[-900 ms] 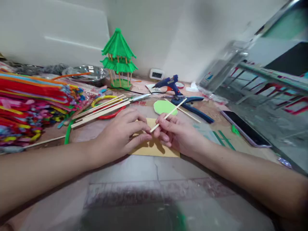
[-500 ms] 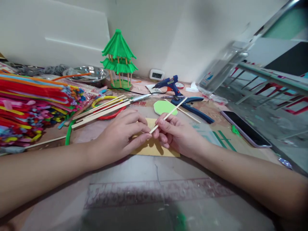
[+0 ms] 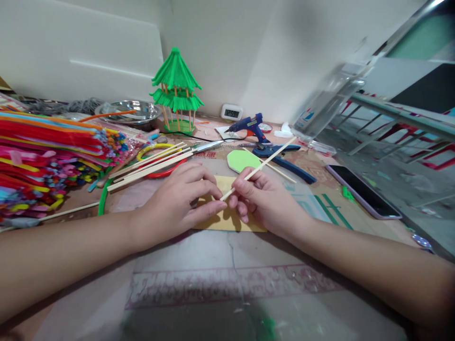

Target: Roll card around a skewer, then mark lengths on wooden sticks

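My right hand [image 3: 258,192] pinches a thin pale wooden stick [image 3: 273,155] between thumb and forefinger. The stick slants up to the right, well past my fingers. At its lower end, the thumb and fingertips of my left hand [image 3: 188,196] close on the tip. Beneath both hands lies a yellow card [image 3: 227,222], partly covered by them. Just beyond my right hand is a light green octagonal piece [image 3: 243,161], with another thin stick [image 3: 279,171] beside it.
Several sticks [image 3: 152,166] lie across red-handled scissors [image 3: 167,171] at left, near bundled pipe cleaners [image 3: 50,137]. Behind stand a green pagoda model [image 3: 177,97], a steel bowl [image 3: 130,111] and a small clock [image 3: 232,112]. A glue gun [image 3: 249,124], blue pliers [image 3: 291,169] and a phone [image 3: 362,192] are rightward.
The held stick now reaches farther to the right and lies at a flatter slant. Both hands stay almost in the same place, and the view has shifted very slightly.
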A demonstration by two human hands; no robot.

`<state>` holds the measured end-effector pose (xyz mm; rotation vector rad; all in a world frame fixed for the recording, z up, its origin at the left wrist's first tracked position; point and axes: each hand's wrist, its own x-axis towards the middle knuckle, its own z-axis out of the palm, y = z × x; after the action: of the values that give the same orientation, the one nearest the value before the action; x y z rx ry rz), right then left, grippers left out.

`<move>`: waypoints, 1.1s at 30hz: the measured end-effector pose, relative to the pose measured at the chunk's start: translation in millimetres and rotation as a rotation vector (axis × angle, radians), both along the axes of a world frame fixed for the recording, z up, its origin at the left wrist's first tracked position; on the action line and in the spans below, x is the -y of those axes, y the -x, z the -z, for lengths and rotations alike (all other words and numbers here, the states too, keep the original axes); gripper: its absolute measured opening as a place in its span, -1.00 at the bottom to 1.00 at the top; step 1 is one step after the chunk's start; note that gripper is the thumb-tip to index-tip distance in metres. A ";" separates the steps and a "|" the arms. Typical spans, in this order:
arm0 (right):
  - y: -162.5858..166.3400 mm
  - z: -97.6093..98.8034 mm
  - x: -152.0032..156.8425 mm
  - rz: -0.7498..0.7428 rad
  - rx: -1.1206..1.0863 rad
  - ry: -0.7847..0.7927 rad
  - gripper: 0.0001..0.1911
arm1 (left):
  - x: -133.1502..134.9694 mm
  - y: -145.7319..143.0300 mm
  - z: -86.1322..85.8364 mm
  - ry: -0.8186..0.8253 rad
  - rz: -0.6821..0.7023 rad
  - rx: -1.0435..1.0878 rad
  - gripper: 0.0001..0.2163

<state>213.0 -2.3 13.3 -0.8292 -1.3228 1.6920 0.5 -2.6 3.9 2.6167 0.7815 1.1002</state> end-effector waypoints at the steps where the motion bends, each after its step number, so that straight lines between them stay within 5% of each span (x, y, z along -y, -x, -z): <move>1: 0.3 -0.7 1.2 -0.006 0.016 -0.020 -0.60 | 0.6 -0.3 -0.6 0.001 -0.001 0.001 -0.85; 16: -0.4 -6.3 14.0 0.012 0.143 -0.205 -0.65 | -2.3 0.4 -3.8 0.240 0.062 0.015 -0.73; 33: -0.7 -7.9 9.2 0.050 0.115 -0.221 -0.65 | -4.6 0.1 1.7 0.118 0.025 0.006 -0.82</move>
<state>213.7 -11.4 21.1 -0.8315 -1.5228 1.4472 0.4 1.9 2.3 2.5173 0.7861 1.0220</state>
